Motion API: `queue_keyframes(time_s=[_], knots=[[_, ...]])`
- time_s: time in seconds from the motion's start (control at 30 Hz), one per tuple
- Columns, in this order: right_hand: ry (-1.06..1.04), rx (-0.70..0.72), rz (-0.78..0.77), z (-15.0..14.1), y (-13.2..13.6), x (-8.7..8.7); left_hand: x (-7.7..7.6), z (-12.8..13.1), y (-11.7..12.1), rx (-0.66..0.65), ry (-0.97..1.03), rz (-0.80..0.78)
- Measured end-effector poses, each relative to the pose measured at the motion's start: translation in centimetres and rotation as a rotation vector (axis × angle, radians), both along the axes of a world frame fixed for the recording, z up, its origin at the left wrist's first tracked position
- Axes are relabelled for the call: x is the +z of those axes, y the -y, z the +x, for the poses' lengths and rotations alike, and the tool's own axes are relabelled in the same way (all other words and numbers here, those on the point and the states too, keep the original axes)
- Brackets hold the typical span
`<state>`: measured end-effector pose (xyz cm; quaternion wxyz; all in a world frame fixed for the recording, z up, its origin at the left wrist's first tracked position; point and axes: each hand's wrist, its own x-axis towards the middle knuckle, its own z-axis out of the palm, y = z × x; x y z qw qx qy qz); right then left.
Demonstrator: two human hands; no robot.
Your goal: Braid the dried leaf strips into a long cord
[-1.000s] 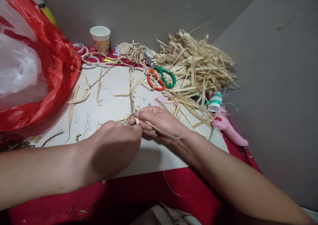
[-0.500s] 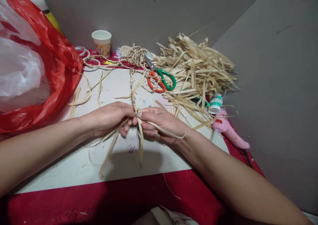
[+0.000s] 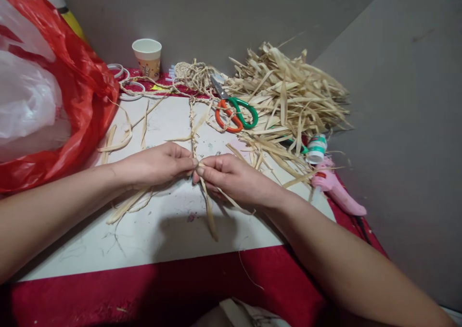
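A thin straw braid (image 3: pixel 192 125) runs down the white board (image 3: pixel 173 240) to where both my hands meet. My left hand (image 3: pixel 162 166) pinches the braid's lower end between thumb and finger. From the other side my right hand (image 3: pixel 231 175) grips the same end, thumb on top. Loose straw strands (image 3: pixel 208 211) fan out below the fingers, one hanging toward me, one under my right hand. More strands (image 3: pixel 132 204) stick out beneath my left wrist. The fingertips cover the exact crossing of the strands.
Scissors (image 3: pixel 236 114) with orange and green handles lie beside a big heap of dry straw (image 3: pixel 288 86). Behind are a coil of braid (image 3: pixel 195 74) and a paper cup (image 3: pixel 147 60). A pink glue gun (image 3: pixel 337 187) lies right, a red plastic bag (image 3: pixel 86 96) left.
My left hand has moved from below the braid's end, knuckles up, to its left side, now pinching there. Strands on the left have swung outward under my left wrist. My right hand stays nearly in place.
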<state>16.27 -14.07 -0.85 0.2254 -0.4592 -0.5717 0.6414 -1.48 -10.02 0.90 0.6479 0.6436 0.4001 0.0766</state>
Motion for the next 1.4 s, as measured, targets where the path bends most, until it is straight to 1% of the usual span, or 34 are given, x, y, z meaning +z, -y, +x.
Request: queue_keyframes(time_s=[0.2,0.37,0.43,0.5,0.6,0.63,0.67,0.7,0.73,0.83,0.9,1.03,1.13,1.17,1.23,1.3,1.33,1.37,1.4], knots=[[0.016,0.071,0.022,0.6,0.2,0.5,-0.4,0.0,0.3,0.093,0.046,-0.035],[0.215,0.053,0.122,1.2,0.2,1.4,-0.4,-0.1,0.4,0.047,-0.033,0.080],[0.241,0.039,0.132,1.1,0.4,1.6,-0.2,-0.1,0.5,0.040,-0.068,0.130],[0.194,0.016,0.070,0.7,0.7,1.5,-0.1,0.0,0.7,0.048,-0.086,0.168],[0.113,-0.047,-0.077,-0.4,1.5,1.1,-0.1,0.2,1.0,0.081,-0.079,0.186],[0.116,-0.064,-0.106,-0.8,1.8,0.9,-0.1,0.3,1.1,0.094,-0.071,0.177],[0.136,-0.073,-0.103,-1.2,2.1,0.8,-0.1,0.3,1.2,0.105,-0.061,0.160],[0.172,-0.069,-0.066,-1.5,2.3,0.7,-0.1,0.4,1.3,0.117,-0.048,0.136],[0.220,-0.053,0.001,-1.8,2.5,0.6,-0.2,0.4,1.4,0.131,-0.035,0.110],[0.418,-0.004,0.315,-2.0,2.8,0.5,-0.4,0.5,1.5,0.182,0.007,0.033],[0.571,0.004,0.481,-1.9,2.9,0.3,-0.5,0.6,1.6,0.212,0.034,-0.008],[0.851,0.055,0.691,-1.9,3.3,-0.6,-0.7,0.8,2.0,0.264,0.070,-0.052],[0.966,0.121,0.805,-2.0,3.8,-0.5,-0.7,0.8,2.1,0.283,0.058,-0.046],[0.965,0.158,0.816,-1.9,3.9,0.0,-0.6,0.8,2.1,0.277,0.050,-0.049],[0.889,0.286,0.758,-1.6,4.1,1.4,-0.5,0.7,1.9,0.255,0.049,-0.065],[0.706,0.436,0.588,-1.0,4.1,3.2,-0.3,0.5,1.7,0.228,0.066,-0.082],[0.572,0.439,0.508,-0.6,4.0,4.0,-0.2,0.4,1.6,0.212,0.076,-0.087],[0.460,0.358,0.444,-0.2,3.8,4.6,-0.1,0.3,1.5,0.197,0.085,-0.091],[0.383,0.200,0.405,0.2,3.4,4.9,0.0,0.2,1.4,0.183,0.093,-0.094]])
